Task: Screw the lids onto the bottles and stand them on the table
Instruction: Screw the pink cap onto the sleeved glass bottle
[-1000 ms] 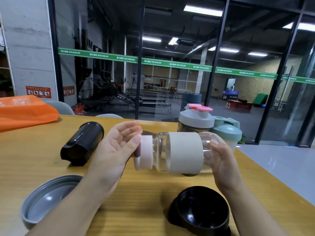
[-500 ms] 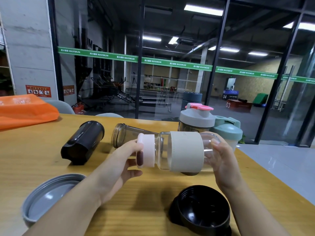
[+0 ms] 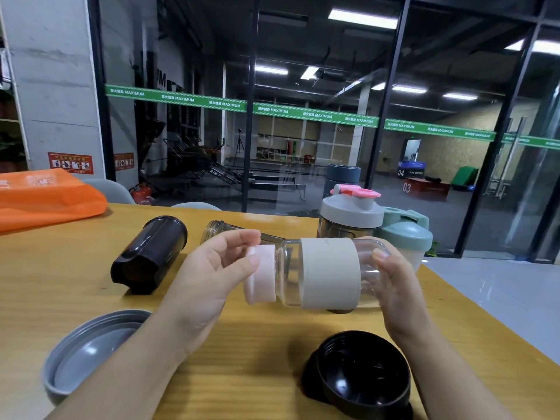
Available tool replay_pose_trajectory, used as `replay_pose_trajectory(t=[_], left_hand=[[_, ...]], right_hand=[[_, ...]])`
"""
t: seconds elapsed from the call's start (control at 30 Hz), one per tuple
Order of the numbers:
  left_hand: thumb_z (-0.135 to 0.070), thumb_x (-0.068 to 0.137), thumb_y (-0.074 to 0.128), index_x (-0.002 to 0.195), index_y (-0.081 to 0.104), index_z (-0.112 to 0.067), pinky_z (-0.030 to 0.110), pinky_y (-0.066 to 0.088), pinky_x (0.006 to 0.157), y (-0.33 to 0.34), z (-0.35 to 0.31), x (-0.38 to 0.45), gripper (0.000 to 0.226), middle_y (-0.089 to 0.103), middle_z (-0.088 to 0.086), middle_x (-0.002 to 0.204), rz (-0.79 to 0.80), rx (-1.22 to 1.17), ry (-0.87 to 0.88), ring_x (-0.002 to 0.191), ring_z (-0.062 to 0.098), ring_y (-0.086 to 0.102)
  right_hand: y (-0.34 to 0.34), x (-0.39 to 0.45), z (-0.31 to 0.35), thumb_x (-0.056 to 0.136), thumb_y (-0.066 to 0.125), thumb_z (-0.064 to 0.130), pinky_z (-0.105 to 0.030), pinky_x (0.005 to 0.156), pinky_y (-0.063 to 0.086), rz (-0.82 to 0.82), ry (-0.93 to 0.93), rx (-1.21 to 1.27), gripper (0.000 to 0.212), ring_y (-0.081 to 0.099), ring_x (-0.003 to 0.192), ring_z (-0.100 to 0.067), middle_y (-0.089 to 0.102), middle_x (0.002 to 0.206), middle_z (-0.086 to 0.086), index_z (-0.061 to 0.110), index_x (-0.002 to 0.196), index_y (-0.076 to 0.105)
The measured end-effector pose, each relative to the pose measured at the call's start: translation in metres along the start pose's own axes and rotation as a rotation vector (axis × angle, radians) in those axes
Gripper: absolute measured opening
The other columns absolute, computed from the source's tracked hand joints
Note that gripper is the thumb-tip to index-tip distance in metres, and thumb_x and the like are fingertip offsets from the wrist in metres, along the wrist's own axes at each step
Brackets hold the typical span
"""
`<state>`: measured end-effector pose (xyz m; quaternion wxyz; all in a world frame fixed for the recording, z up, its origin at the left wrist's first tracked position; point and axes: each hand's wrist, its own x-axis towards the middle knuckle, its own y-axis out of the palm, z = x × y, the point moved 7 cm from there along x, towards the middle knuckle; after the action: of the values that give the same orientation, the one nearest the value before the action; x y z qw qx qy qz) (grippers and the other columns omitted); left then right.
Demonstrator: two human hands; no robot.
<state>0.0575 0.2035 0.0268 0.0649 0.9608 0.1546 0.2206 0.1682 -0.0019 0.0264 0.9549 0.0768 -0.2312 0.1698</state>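
Note:
I hold a clear glass bottle (image 3: 328,272) with a beige sleeve on its side above the wooden table (image 3: 60,283). My right hand (image 3: 397,286) grips the bottle's base. My left hand (image 3: 212,277) has its fingers wrapped round the pale pink lid (image 3: 260,278) on the bottle's mouth. A black bottle (image 3: 150,254) lies on its side at the left. A second clear bottle (image 3: 224,231) lies open-mouthed behind my left hand. A black lid (image 3: 362,374) rests upside down near the front edge, and a grey lid (image 3: 88,353) lies at the front left.
A grey-lidded shaker with a pink cap (image 3: 351,212) and a mint-green shaker (image 3: 407,234) stand upright at the table's back right. An orange bag (image 3: 45,197) lies at the back left. The table's right edge drops to a tiled floor; glass walls stand behind.
My left hand went from an open palm on the lid's end to a grip round the pink lid, and has turned on it. The bottle stays level in my right hand.

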Motion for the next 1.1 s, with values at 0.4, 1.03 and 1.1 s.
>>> replay_pose_trajectory(t=[0.4,1.03,1.1], left_hand=[[-0.006,0.074,0.064,0.102,0.063,-0.019,0.021,0.051,0.080,-0.010,-0.008,0.004,0.032,0.066,-0.006,0.092,-0.145,-0.125,0.138,0.092,0.008,0.062],[-0.045,0.075,0.056,0.099,0.072,-0.027,0.036,0.045,0.074,0.009,0.019,-0.009,0.033,0.068,0.002,0.090,0.040,0.021,-0.296,0.080,0.018,0.057],[-0.048,0.065,0.057,0.099,0.072,-0.030,0.036,0.047,0.077,0.009,0.015,-0.008,0.041,0.071,-0.004,0.090,0.030,-0.007,-0.254,0.082,0.016,0.060]], right_hand=[[0.001,0.000,0.000,0.068,0.042,0.026,-0.019,0.041,0.043,0.006,0.009,0.017,0.038,0.059,0.049,-0.010,0.069,0.065,0.000,0.008,0.095,0.060],[0.000,0.001,0.002,0.068,0.040,0.026,-0.022,0.042,0.045,0.008,-0.010,0.057,0.038,0.060,0.052,-0.012,0.069,0.065,0.000,0.007,0.092,0.063],[0.000,0.001,0.004,0.068,0.040,0.026,-0.021,0.042,0.045,0.010,-0.010,0.065,0.036,0.060,0.052,-0.011,0.069,0.064,0.001,0.009,0.090,0.063]])
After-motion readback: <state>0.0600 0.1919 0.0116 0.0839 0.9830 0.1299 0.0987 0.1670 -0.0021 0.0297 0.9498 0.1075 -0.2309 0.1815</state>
